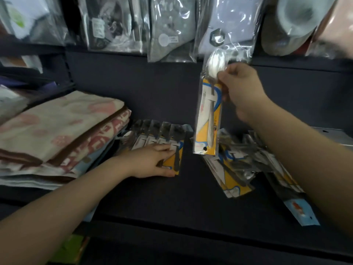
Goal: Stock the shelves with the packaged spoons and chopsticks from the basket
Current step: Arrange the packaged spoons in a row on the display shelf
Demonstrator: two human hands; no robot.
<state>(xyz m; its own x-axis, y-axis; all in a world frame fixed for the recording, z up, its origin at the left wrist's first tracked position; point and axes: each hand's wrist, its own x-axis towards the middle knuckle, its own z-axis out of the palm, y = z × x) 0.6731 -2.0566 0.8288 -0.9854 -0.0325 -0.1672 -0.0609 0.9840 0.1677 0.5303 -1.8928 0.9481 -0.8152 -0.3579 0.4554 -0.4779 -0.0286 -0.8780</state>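
My right hand [238,88] pinches a packaged spoon [209,111] near its bowl end and holds it upright above the dark shelf [172,203]. Its card is yellow, blue and white inside clear plastic. My left hand [152,161] rests on a fanned row of spoon packs [158,136] lying on the shelf, thumb at the lower edge of the rightmost pack. A loose heap of spoon packs [235,165] lies under my right forearm. A long pack with a light blue end [303,213] sticks out at the right. No basket is in view.
Folded towels [57,134] are stacked at the shelf's left. Bagged goods [170,29] hang above along the back wall. The shelf's front edge [172,232] runs across the bottom. A metal bracket [336,134] shows at the far right.
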